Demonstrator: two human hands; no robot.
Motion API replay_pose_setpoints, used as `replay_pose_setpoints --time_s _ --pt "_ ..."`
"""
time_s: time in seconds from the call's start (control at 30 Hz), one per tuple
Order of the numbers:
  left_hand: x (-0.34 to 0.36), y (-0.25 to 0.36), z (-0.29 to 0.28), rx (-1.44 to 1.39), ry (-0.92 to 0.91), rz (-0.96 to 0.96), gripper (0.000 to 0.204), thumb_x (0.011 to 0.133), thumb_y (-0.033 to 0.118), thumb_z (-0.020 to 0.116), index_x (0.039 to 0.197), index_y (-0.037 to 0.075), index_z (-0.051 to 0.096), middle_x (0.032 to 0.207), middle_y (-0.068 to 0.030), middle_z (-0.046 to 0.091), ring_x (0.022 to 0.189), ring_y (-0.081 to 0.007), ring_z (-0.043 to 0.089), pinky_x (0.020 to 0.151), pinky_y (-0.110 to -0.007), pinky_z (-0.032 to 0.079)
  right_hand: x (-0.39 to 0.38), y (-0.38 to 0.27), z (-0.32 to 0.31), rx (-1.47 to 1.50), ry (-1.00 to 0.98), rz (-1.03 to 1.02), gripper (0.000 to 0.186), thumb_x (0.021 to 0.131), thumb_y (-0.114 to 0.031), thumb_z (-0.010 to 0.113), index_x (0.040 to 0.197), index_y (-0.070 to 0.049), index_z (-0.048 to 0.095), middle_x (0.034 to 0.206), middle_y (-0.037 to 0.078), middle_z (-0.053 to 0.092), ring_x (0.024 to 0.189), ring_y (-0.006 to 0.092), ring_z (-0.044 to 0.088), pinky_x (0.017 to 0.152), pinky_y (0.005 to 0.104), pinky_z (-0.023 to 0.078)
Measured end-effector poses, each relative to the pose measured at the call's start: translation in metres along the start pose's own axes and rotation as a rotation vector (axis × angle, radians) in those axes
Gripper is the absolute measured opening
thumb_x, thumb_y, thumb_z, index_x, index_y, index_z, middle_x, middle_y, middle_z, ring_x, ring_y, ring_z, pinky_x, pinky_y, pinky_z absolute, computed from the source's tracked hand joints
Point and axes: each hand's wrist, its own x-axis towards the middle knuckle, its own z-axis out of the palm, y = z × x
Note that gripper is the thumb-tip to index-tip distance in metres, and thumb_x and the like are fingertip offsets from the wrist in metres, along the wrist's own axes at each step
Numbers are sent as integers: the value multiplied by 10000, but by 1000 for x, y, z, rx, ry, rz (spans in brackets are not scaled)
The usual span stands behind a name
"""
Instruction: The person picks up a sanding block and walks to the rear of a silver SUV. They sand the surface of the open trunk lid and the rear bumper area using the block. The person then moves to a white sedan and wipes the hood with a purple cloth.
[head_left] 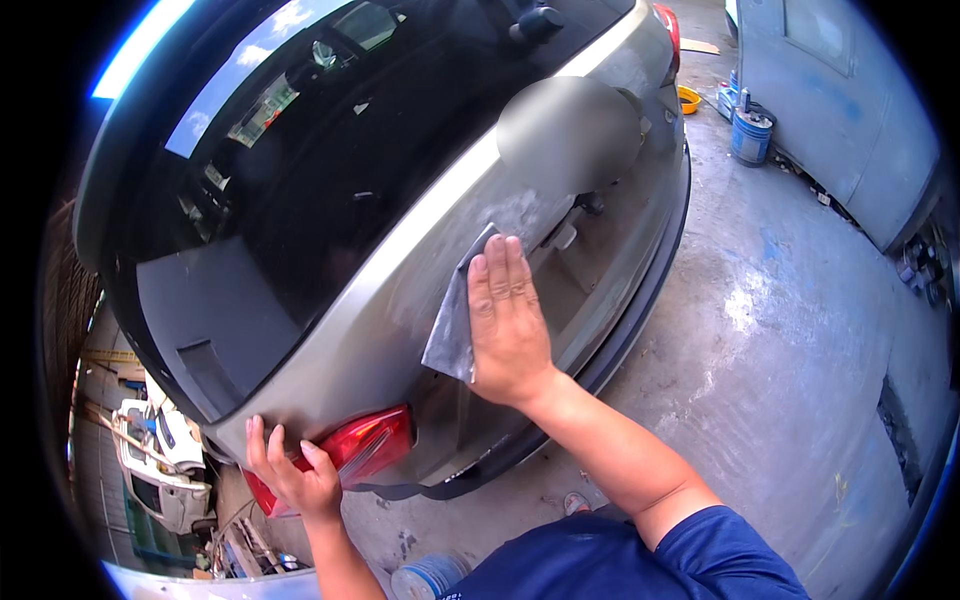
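Note:
My right hand presses a grey sheet of sandpaper flat against the tailgate of a beige-silver car. Its fingers are straight and point up the panel; the thumb is hidden. Just above the fingertips, the paint has a dull, whitish scuffed patch. At the car's near corner my left hand rests with its fingers apart, touching bodywork beside the red tail light and partly covering that light. Above the tailgate panel is the dark rear window.
A dark bumper edge curves along the car's lower side. Blue buckets stand by a grey metal panel at far right, near a yellow basin. Another bucket is close to my body. Car parts and scrap lie at left.

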Motion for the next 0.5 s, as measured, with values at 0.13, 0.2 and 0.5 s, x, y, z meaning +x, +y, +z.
replay_pose_setpoints --time_s 0.13,0.2,0.5 --pt "-1 0 -5 -44 1 -3 366 798 42 545 1161 -1 525 1358 -206 487 1282 -386 446 1071 -483 336 42 25 -18 6 57 -10 792 803 -179 655 1419 142 274 1455 371 294 1366 519 288 1146 530 226" --pt "0 0 -4 -32 6 -2 371 794 47 553 1162 1 526 1354 -202 491 1283 -386 446 1067 -484 341 52 21 -11 -131 7 69 812 817 -237 656 1425 138 268 1466 369 278 1373 518 277 1151 524 216" --pt "2 0 -6 -57 29 -8 368 784 48 566 1149 6 541 1344 -195 501 1266 -378 461 1059 -480 359 43 0 -15 -109 -14 -66 830 850 -402 617 1382 161 320 1437 383 311 1383 514 259 1150 539 196"
